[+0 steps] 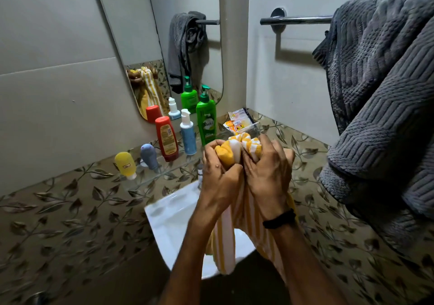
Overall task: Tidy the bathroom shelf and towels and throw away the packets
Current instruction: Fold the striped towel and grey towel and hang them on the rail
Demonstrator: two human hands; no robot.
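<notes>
Left hand (217, 175) and right hand (267, 170) both clenched side by side on the bunched top of a yellow-and-white striped cloth towel (237, 150), which hangs down over the white ceramic sink (169, 213). Crumpled orange-and-white packets (239, 122) lie on the clear glass shelf (150, 175), just right of the tall green pump bottle (206, 119). Dark grey ribbed towel (380, 107) draped on the chrome wall rail (296, 20).

1. The yellow-and-white striped cloth towel (237, 149) is bunched inside the left hand (219, 175) and right hand (267, 170), so its gripped middle is hidden; its hanging end blurs behind the forearms.
2. The white ceramic basin (171, 215) is largely covered by arms and towel.
3. The metal tap (200, 175) shows only as a sliver beside the left hand.
4. The thick grey ribbed towel (385, 107) runs off the right edge.
5. Print on the crumpled orange-and-white packets (239, 122) is too small to read.
6. The clear glass shelf (162, 170) vanishes behind the hands.
</notes>
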